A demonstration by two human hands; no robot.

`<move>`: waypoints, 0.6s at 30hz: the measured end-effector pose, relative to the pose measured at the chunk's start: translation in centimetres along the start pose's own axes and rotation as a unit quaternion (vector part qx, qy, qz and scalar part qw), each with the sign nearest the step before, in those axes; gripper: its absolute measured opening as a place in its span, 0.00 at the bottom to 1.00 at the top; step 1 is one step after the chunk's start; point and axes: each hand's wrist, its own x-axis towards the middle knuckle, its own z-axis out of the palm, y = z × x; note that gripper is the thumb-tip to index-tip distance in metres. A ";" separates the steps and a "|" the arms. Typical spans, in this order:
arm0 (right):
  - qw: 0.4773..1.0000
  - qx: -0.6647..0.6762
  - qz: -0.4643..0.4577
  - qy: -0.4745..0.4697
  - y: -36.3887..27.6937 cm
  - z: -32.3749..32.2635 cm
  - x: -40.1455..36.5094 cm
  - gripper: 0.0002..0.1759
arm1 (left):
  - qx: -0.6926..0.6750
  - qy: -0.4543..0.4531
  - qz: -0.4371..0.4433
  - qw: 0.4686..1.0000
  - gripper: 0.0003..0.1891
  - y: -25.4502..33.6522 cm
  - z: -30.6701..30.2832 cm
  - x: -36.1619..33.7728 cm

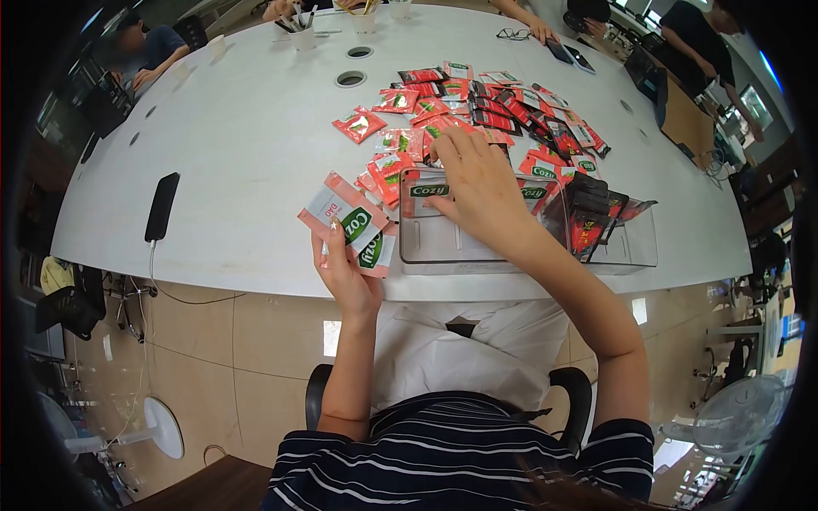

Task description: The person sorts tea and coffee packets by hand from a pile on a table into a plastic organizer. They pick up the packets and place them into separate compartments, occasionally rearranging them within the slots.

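The left hand (345, 271) is raised at the near edge of the broad white desk (239, 145), thumb and fingers pinching a fan of red-and-white sachets with green Cozy labels (351, 226), which tilts toward 10 o'clock. Just at 3 o'clock from it stands a clear rectangular plastic box (460, 251), with a row of dark red sachets (592, 217) upright in its right end. The right hand (479, 180) reaches over the box's far wall, palm down and fingers spread, its fingertips resting on the near edge of a loose heap of red sachets (490, 106) that spreads toward 12 and 1 o'clock; whether it grips one cannot be told. Well apart at 9 o'clock lies a slim black phone (162, 206) with a cable hanging off the desk edge. A pair of dark-rimmed spectacles (513, 34) lies at the far edge.
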 end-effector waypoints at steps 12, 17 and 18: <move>0.958 0.277 -0.034 0.068 -3.6 -1.5 -0.7 0.12 | 0.036 -0.005 0.060 0.998 0.17 -0.5 -0.8 -0.6; 0.945 0.322 0.013 0.063 -3.6 -1.4 -0.9 0.09 | 0.042 -0.005 0.034 0.999 0.17 0.2 0.5 -1.2; 0.928 0.366 0.042 0.056 -3.5 -1.8 -0.8 0.08 | 0.036 -0.001 0.043 0.998 0.16 0.0 0.4 -1.2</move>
